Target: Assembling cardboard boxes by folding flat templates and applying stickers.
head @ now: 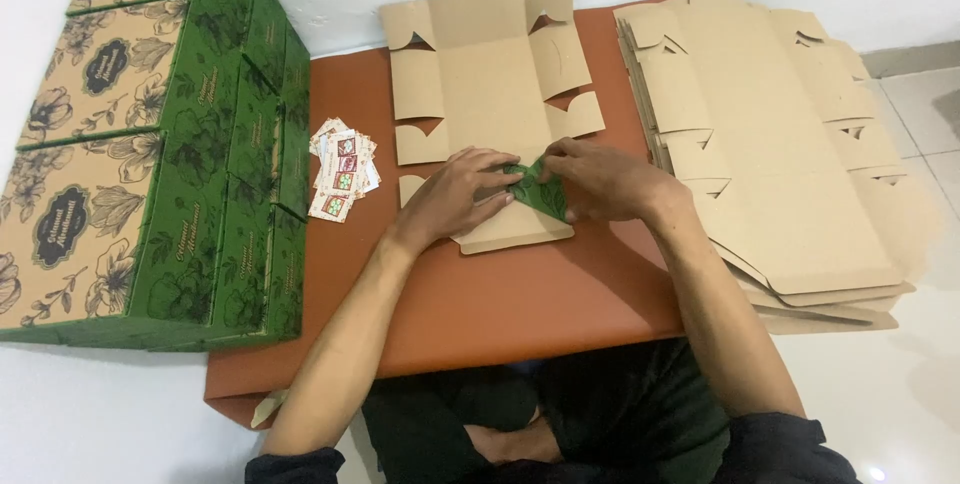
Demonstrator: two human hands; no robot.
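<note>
Both your hands are folding a flap on the flat cardboard box blank.

Your left hand [462,189] presses fingers down flat on the box blank [487,94], its grip open; your right hand [597,179] pinches the green-printed flap [540,189], its grip closed on it. The blank lies on the brown tabletop [520,304], in front of you. A stack of flat blanks [780,144] sits just to the right, small printed cards [343,169] to the left, and green assembled boxes [150,144] beyond them.
</note>
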